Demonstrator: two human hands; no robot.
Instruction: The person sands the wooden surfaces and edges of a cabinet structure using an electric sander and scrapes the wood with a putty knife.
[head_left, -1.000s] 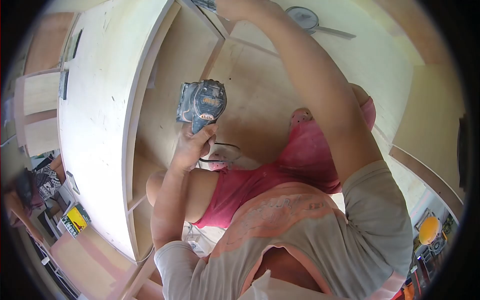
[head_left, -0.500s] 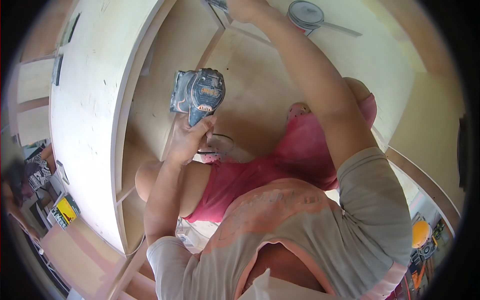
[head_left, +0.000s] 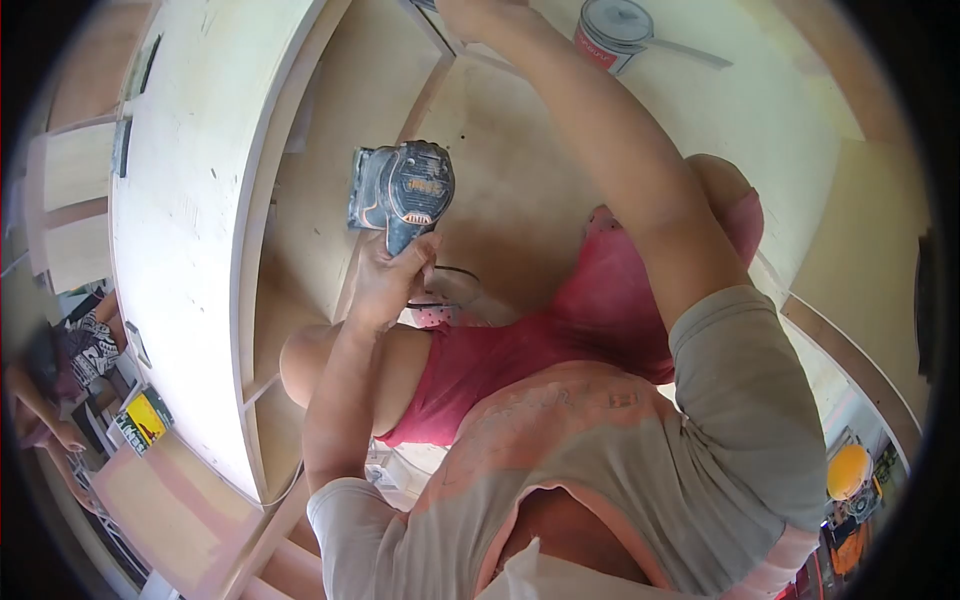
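My left hand (head_left: pixel 392 275) is wrapped round the handle of a dusty blue-black electric sander (head_left: pixel 412 190) with orange marks. The sander is held up in front of a pale panel, its flat pad facing left toward the cabinet side, apart from it. A dark cord (head_left: pixel 455 270) loops beside my wrist. My right hand (head_left: pixel 485 18) reaches far up to the top edge of the view, near a wooden frame strip (head_left: pixel 428 28). Its fingers are mostly cut off, and I cannot make out whether they hold anything.
A lidded paint can (head_left: pixel 600 45) stands at the upper right with a flat stick (head_left: pixel 690 52) across it. A long white panel (head_left: pixel 180 240) rises at the left. Another person (head_left: pixel 70 400) is at the far left, near a green-yellow box (head_left: pixel 145 420). A yellow round object (head_left: pixel 848 472) lies among tools at the right.
The whole view has shifted slightly, so most things appear a little further right. My left hand keeps its grip on the sander. My right hand has moved slightly further up and left.
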